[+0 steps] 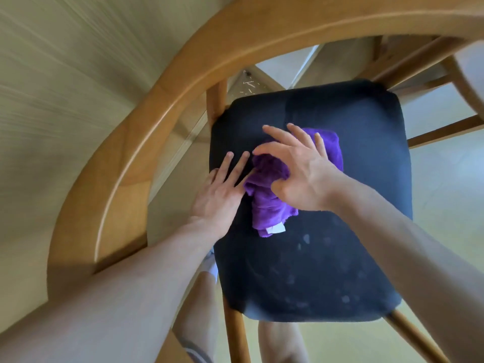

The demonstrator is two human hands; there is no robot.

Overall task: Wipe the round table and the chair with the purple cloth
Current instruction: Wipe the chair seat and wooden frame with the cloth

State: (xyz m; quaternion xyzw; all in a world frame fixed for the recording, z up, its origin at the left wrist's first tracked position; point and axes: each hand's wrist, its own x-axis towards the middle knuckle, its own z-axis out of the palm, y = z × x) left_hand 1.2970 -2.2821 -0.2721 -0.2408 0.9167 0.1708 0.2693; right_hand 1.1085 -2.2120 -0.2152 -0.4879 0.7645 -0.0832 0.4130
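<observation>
The purple cloth (272,189) lies bunched on the dark padded seat (327,258) of the wooden chair (217,100), a little toward the back of the cushion, its white label poking out at the near end. The right hand (301,171) presses down on it with fingers spread and straight, thumb tucked against the fold, so its grip is wide and flat, not closed round the fabric. The left hand (222,187) lies beside the cloth, fingers extended on the seat and touching the cloth's left edge; its grip is likewise open, holding nothing. Pale smudges dot the near half of the seat, which suggests that part is not yet wiped; the far half looks cleaner, though this is only a judgement. The round desk (52,100) curves close along the left and over the top, its wooden rim (125,158) near the chair's left side; whether it has been wiped cannot be told. Room to sweep is freest toward the near and right edges of the seat, tighter toward the rim.
</observation>
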